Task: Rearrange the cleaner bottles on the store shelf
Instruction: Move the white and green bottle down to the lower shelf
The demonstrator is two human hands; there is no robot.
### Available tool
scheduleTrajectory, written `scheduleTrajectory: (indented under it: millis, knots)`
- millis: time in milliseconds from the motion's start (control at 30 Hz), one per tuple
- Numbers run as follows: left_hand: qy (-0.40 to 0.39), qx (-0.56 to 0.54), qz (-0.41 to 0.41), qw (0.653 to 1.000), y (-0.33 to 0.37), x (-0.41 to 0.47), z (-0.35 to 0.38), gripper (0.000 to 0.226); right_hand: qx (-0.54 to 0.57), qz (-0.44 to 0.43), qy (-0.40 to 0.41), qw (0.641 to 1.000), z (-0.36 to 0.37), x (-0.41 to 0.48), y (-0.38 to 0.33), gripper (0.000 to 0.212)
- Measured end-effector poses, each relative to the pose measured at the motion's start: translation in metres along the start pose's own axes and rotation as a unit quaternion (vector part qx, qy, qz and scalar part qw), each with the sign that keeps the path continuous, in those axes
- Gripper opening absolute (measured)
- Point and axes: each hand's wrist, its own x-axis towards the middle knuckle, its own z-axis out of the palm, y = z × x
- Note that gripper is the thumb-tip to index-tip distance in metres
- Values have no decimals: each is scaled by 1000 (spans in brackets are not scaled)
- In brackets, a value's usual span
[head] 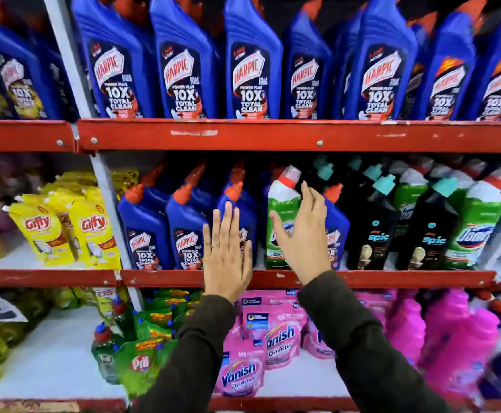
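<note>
On the middle shelf (392, 278) stand small blue Harpic bottles (145, 228), a green-and-white Domex bottle (282, 210), black Spic bottles (374, 231) and another green Domex bottle (478, 228). My left hand (226, 251) is flat and open, fingers up, in front of the third blue Harpic bottle (237, 204). My right hand (305, 234) is open with fingers spread, just in front of the green Domex bottle and a blue Harpic bottle (337, 231) to its right. Neither hand holds anything. Both arms wear dark sleeves.
Large blue Harpic bottles (189, 64) fill the top shelf. Yellow Giffy pouches (91, 231) lie at the left of the middle shelf. Below are green Pril packs (142, 362), pink Vanish pouches (240, 374) and pink bottles (451, 338). Red shelf rails run across.
</note>
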Motion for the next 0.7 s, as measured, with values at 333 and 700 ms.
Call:
scheduleTrajectory:
  millis: [333, 700]
  knots:
    - [19, 44, 47, 998, -41, -15, 61, 78, -75, 63, 64, 993, 43, 26, 1, 76]
    - [21, 11, 63, 998, -35, -16, 67, 66, 24, 38, 95, 994, 20, 18, -8, 68]
